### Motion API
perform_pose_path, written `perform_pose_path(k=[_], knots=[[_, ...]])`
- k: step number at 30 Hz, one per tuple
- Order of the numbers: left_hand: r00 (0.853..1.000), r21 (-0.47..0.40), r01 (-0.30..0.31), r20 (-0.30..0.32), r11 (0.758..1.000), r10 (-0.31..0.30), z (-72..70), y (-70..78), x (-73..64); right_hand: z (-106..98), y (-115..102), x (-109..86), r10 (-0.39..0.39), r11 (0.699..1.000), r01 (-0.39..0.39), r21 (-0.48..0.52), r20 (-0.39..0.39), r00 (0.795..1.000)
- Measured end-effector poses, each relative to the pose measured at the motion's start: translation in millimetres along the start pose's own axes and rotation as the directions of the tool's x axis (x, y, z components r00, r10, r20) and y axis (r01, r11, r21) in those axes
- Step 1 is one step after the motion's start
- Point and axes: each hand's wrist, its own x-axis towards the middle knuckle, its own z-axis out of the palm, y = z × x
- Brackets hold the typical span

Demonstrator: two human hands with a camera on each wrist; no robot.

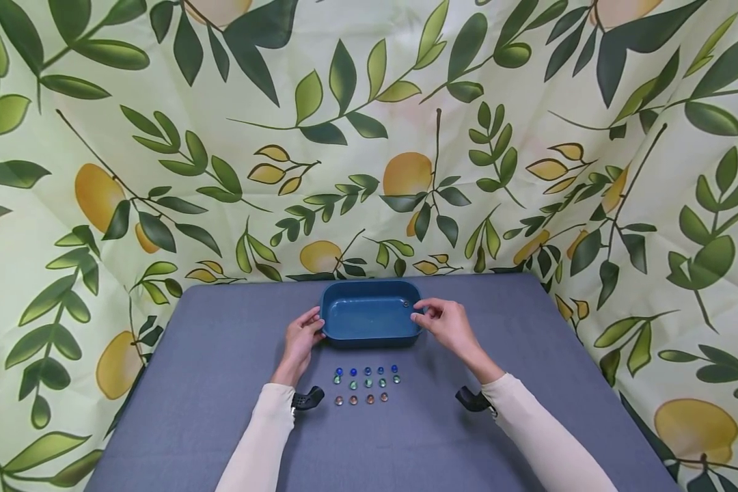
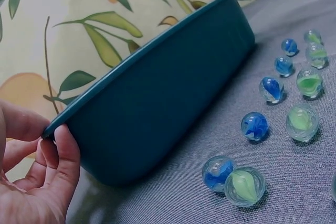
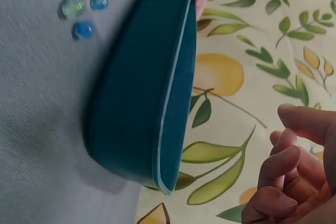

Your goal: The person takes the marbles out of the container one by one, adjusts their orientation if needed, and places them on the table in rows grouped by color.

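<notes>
A dark blue-teal plastic tub [image 1: 369, 342] stands near the back of the table. My left hand [image 1: 301, 336] pinches its left rim between thumb and fingers, as the left wrist view [image 2: 39, 166] shows. Over the tub's right end hovers my right hand [image 1: 445, 324], its fingers bent and apart with nothing visible between them; in the right wrist view the hand [image 3: 299, 171] is clear of the rim. A small round marble [image 1: 406, 303] lies inside the tub at the right back corner. In front of the tub are blue marbles [image 2: 255, 126], green marbles [image 2: 302, 122] and brownish marbles [image 1: 370, 399].
The marbles lie in rough rows on the grey cloth-covered table [image 1: 234, 355], between my forearms. At the left, one blue and one green marble [image 2: 244, 187] touch or nearly touch. A leaf-and-fruit patterned curtain [image 1: 357, 205] hangs close behind the tub.
</notes>
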Motion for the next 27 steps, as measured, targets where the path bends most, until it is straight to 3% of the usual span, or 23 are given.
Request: perform_pose_path(k=[8,27], knots=[[1.0,0.02,-0.015,0.009,1.0,0.015,-0.3,-1.0,0.9,1.3,6.2,21.2,0.008,1.0,-0.008,-0.026,-0.011,1.0],[1.0,0.06,-0.025,0.015,0.998,0.025,-0.2,-0.9,2.4,9.4,8.3,39.3,0.008,1.0,-0.008,0.0,-0.028,1.0]])
